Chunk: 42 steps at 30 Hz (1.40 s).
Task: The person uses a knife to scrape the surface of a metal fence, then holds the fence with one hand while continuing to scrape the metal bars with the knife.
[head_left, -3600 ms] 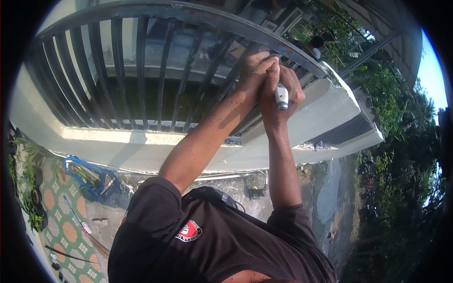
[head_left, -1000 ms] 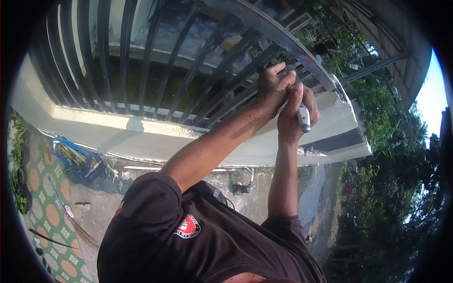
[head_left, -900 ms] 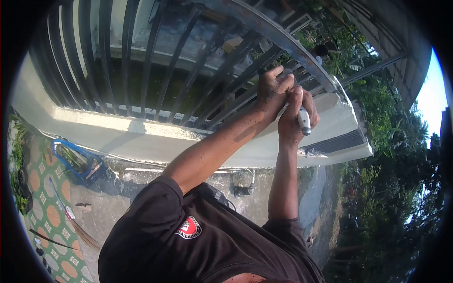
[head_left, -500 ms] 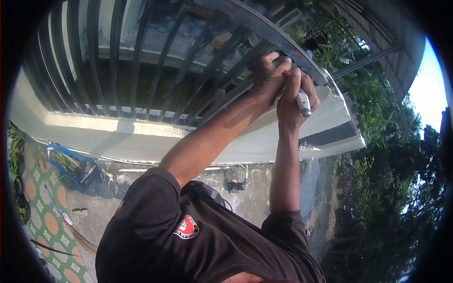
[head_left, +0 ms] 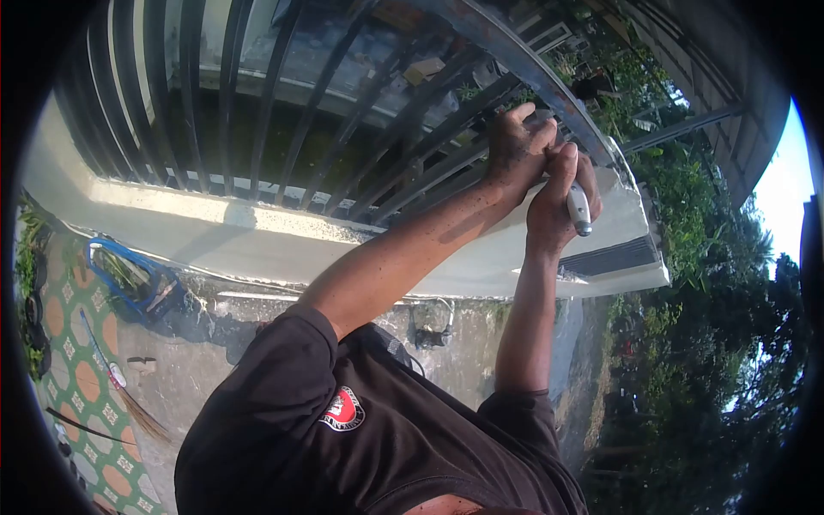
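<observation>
In the head view, the person's right hand (head_left: 558, 193) is closed round a slim white tool handle with a grey butt end (head_left: 578, 206), the thumb laid along it and the butt pointing back towards the body. The left hand (head_left: 515, 159) is just beside it, touching or nearly so, with its fingers bent; whether they grip the tool's front part cannot be told, since that end is hidden. Dark specks dot both hands and the left forearm.

The handle is near the rusty, dark metal top rail (head_left: 549, 81), which curves above the hands. Dark, flat metal bars (head_left: 270, 94) run down from the rail towards a cream-painted masonry wall (head_left: 257, 221), well to the left of the handle.

Below the wall is rough grey concrete ground (head_left: 197, 343), with green-and-orange patterned tiles (head_left: 90, 378) at the left. A straw broom with a blue stick (head_left: 142, 414) lies across their edge. Leafy green trees (head_left: 678, 197) fill the right side.
</observation>
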### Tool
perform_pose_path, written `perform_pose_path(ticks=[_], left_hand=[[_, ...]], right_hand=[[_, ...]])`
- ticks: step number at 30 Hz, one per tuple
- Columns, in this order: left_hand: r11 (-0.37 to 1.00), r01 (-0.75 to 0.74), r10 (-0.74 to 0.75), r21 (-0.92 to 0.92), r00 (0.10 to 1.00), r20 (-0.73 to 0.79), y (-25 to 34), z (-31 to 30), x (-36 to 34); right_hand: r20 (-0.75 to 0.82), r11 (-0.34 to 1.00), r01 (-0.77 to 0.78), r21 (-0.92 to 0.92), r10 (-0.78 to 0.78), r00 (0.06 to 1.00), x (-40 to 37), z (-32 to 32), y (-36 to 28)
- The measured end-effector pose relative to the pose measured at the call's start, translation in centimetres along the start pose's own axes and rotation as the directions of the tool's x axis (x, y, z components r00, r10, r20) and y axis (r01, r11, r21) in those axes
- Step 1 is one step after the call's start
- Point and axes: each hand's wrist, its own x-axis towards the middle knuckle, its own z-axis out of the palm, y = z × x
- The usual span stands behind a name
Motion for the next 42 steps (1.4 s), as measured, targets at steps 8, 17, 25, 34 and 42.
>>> perform_pose_path(ticks=[8,17,25,34,42], left_hand=[[0.995,0.059,-0.052,0.085,0.995,-0.088,-3.9,-6.8,-3.4],[0.997,0.059,-0.059,0.058,0.998,-0.015,-2.3,-4.7,-1.2],[0.995,0.098,-0.097,0.02,0.995,-0.022,-3.9,-6.2,-1.9],[0.993,0.119,-0.118,0.022,0.992,-0.042,-2.9,-6.5,-2.6],[1.0,0.011,-0.011,0.001,1.0,0.005,-2.2,-2.3,1.2]], right_hand=[[0.101,0.998,0.007,0.065,-0.014,0.995,-7.2,2.9,2.7],[0.055,0.992,-0.121,0.028,0.12,0.991,-3.5,2.4,0.4],[0.056,0.998,0.056,0.019,-0.057,0.997,-5.3,3.0,1.1],[0.102,0.999,-0.024,0.028,0.021,0.995,-6.0,3.1,0.4],[0.011,0.996,-0.083,-0.01,0.084,0.996,-0.6,2.0,-0.9]])
